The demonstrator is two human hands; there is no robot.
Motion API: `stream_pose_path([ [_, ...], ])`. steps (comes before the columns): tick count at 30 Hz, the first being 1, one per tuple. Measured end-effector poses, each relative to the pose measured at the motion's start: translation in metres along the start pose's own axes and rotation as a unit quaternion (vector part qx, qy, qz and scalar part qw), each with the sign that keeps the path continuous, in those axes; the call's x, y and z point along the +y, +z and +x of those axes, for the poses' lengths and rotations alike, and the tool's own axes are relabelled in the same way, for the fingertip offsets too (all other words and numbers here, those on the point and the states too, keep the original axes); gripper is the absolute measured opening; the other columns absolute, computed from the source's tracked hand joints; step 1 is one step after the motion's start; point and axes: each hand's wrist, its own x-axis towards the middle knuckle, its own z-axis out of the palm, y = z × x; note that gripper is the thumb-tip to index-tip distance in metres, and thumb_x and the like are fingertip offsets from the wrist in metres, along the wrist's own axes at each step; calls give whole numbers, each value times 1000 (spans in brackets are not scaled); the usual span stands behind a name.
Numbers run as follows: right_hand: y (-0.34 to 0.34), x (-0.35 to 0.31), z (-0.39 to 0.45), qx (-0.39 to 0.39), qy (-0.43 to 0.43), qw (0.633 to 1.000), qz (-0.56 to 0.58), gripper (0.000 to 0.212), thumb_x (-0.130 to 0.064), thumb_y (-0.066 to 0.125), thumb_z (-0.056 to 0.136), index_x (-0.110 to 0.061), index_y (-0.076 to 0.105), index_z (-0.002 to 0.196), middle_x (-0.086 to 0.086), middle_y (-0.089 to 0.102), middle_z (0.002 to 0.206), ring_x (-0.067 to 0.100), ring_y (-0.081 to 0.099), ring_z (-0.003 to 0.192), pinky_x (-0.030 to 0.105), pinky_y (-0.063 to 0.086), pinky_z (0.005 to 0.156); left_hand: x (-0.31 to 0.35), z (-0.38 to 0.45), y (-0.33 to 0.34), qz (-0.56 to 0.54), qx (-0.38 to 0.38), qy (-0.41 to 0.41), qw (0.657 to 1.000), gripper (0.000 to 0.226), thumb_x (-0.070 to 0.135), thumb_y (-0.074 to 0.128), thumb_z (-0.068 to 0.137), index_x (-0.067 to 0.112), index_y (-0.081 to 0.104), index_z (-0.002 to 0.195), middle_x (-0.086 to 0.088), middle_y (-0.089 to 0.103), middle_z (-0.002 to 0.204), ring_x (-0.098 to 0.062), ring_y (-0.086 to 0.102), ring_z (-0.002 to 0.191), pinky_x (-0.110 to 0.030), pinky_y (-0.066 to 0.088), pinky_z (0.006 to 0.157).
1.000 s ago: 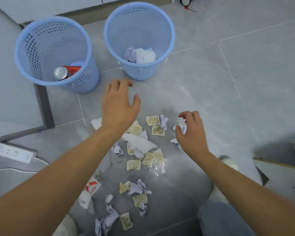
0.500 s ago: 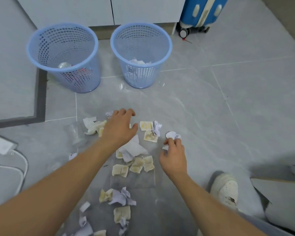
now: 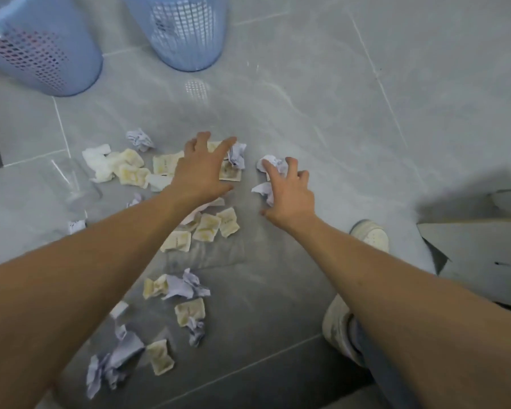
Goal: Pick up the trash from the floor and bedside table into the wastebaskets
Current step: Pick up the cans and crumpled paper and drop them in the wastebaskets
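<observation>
Reaching over the grey tiled floor, the left hand has its fingers spread wide and holds nothing; it covers part of the yellowish packets under it. The right hand is open with fingers curled, their tips at a crumpled white paper; a second scrap lies partly hidden beside the palm. More packets and lilac paper wads are scattered nearer the camera. Two blue wastebaskets stand at the top, rims cut off, contents hard to make out through the mesh. A white shoe shows at right
</observation>
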Motion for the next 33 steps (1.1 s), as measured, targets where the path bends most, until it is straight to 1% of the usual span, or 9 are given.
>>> stream_pose_path([
  [3, -1, 2, 28, -16, -18, 999, -38, 85, -38, 78, 74, -44, 31, 144, 7, 20, 154, 38, 35, 121, 41, 54, 64, -3, 24, 7, 60, -24, 21, 998, 100, 50, 80, 76, 45, 23, 157, -16, 11, 165, -47, 16, 148, -62, 41, 104],
  [5, 3, 5, 36, -33, -24, 999, -31, 73, -35, 75, 77, -42, 38, 140, 6, 22, 153, 38, 33, 123, 44, 57, 71, -4, 32, 14, 87, -46, 27, 995, 97, 52, 78, 78, 47, 23, 157, -15, 10, 165, -47, 18, 148, -63, 39, 105],
  [8, 14, 10, 33, -21, -49, 999, -3, 55, -23, 69, 81, -35, 49, 130, 5, 32, 144, 36, 34, 122, 38, 51, 64, -9, 33, 26, 111, -38, 50, 992, 82, 47, 76, 81, 43, 35, 151, -14, 27, 155, -44, 33, 135, -57, 50, 96],
  [11, 27, 17, 20, 8, -63, 997, 36, 44, -15, 66, 82, -28, 54, 122, 4, 38, 132, 32, 39, 113, 37, 48, 61, -18, 29, 41, 119, 11, 69, 990, 52, 37, 74, 84, 29, 55, 132, -15, 42, 135, -42, 43, 116, -52, 55, 80],
  [16, 45, 24, 10, 43, -76, 990, 110, 18, -9, 65, 81, -20, 60, 95, 3, 46, 107, 30, 55, 84, 34, 45, 63, -28, 26, 58, 65, 62, 89, 992, 26, 9, 75, 79, 17, 61, 100, -20, 49, 116, -38, 46, 93, -48, 52, 67],
  [20, 41, 17, 11, 61, -49, 982, 170, 15, -7, 66, 77, -20, 61, 81, -7, 43, 92, 16, 45, 68, 27, 32, 57, -33, 25, 64, -58, 86, 72, 992, 26, -4, 70, 74, 18, 59, 80, -6, 47, 104, -23, 34, 84, -42, 46, 68],
  [23, 27, 2, 21, 99, -32, 973, 208, 11, -9, 70, 80, -19, 66, 82, -8, 45, 92, 9, 44, 67, 23, 32, 59, -36, 25, 62, -115, 112, 53, 986, 29, -7, 66, 74, 20, 56, 76, 8, 39, 96, -19, 35, 81, -34, 40, 70],
  [28, -36, -55, 52, 196, -33, 923, 329, 14, -8, 76, 85, -21, 72, 87, -11, 52, 97, 5, 60, 86, 17, 46, 68, -38, 17, 16, -187, 220, 25, 957, 33, -10, 65, 73, 20, 53, 77, 7, 36, 92, -18, 43, 83, -19, 35, 70],
  [33, -148, -130, 115, 310, -125, 857, 392, 17, -5, 78, 80, -15, 74, 93, -3, 54, 100, -7, 56, 84, 5, 39, 72, -40, 22, -102, -192, 353, 58, 914, 29, -13, 69, 67, 12, 59, 77, 0, 42, 93, -20, 48, 80, -25, 41, 69],
])
